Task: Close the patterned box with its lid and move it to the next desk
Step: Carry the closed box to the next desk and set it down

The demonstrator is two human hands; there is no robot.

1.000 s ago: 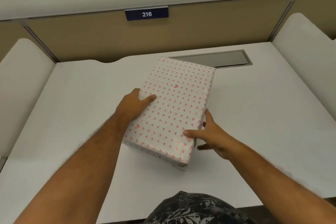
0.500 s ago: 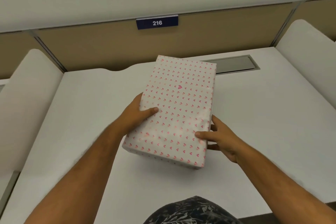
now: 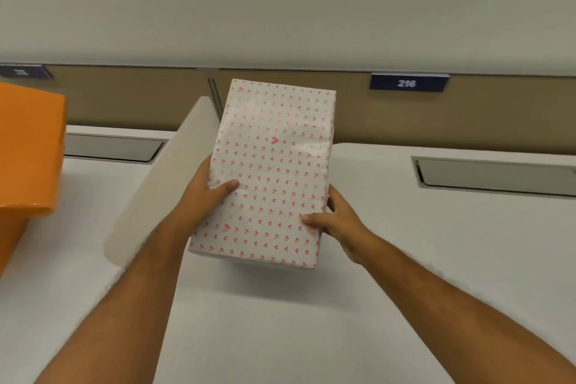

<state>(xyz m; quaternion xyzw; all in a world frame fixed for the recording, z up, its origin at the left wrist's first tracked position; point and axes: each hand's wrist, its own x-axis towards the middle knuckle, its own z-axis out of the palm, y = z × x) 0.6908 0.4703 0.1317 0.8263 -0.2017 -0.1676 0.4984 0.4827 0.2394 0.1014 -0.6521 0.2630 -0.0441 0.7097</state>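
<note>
I've got the white cardboard box w/ pink heart print point(image 3: 271, 171), lid on, held clear of the white tabletop point(image 3: 405, 259), long axis pointing away from me. Left hand point(image 3: 199, 196) clamps its left edge, right hand point(image 3: 339, 221) the right near corner; fingers mostly hidden underneath. The curved white divider panel point(image 3: 162, 184) sits just left of the box; next tabletop point(image 3: 93, 196) beyond it, orange bin point(image 3: 28, 150) at far left. I'd lift over the divider, land short of the bin.

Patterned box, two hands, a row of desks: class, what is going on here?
A person holds the closed heart-patterned box in the air, left hand and right hand gripping its long sides. It hangs beside the white divider, above the desk labelled 216. An orange container stands on the neighbouring desk.
</note>
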